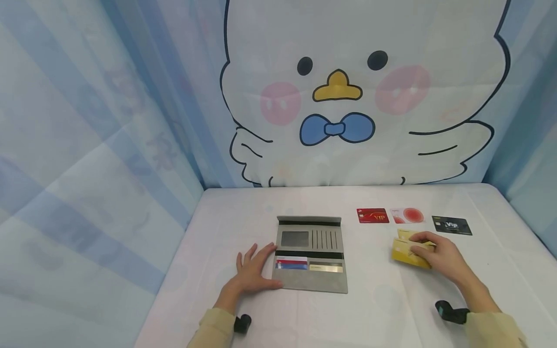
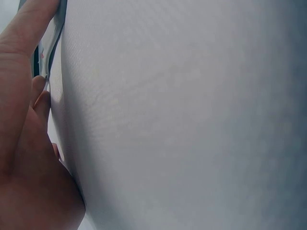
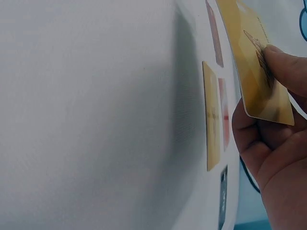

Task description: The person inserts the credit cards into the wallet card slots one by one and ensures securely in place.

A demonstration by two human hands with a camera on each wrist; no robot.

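Observation:
A grey card wallet [image 1: 310,281] lies unfolded on the table, with a red, white and blue card [image 1: 291,264] in its left pocket and a pale gold card [image 1: 325,267] in the right one. My left hand [image 1: 252,278] rests at the wallet's left side, fingers spread, thumb and index finger touching its edge. Between thumb and fingers, my right hand [image 1: 444,256] pinches a yellow-gold bank card [image 3: 259,62], raised above the table. Behind it a second gold card [image 3: 211,120] lies flat, partly covered in the head view.
Along the back right lie a red VIP card [image 1: 373,216], a white card with red circles [image 1: 407,215] and a black Vip card [image 1: 452,225]. A white cloth covers the table [image 1: 374,309]. Printed curtains [image 1: 130,145] stand behind and at the sides.

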